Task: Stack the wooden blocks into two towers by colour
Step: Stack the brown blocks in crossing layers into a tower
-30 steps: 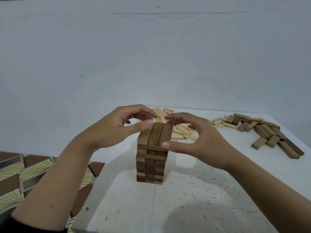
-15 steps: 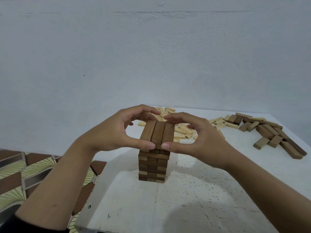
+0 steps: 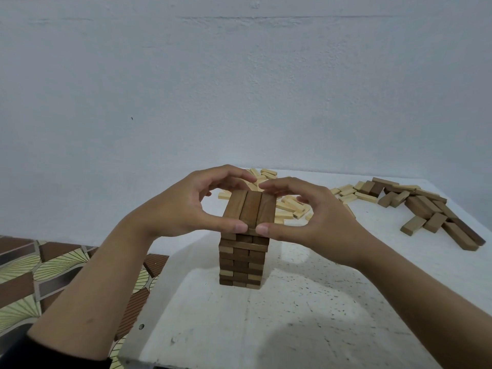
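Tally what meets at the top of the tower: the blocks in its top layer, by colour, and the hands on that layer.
Brown blocks: 3
Hands: 2, the left hand and the right hand, each pinching the layer between thumb and fingers
Total: 5

— Where is room lying open?
— Bare table (image 3: pixel 306 328) is stretching before my tower (image 3: pixel 243 259). Behind it, pale blocks (image 3: pixel 288 209) are crowding; to my right, a brown pile (image 3: pixel 436 217) is blocking the far corner.
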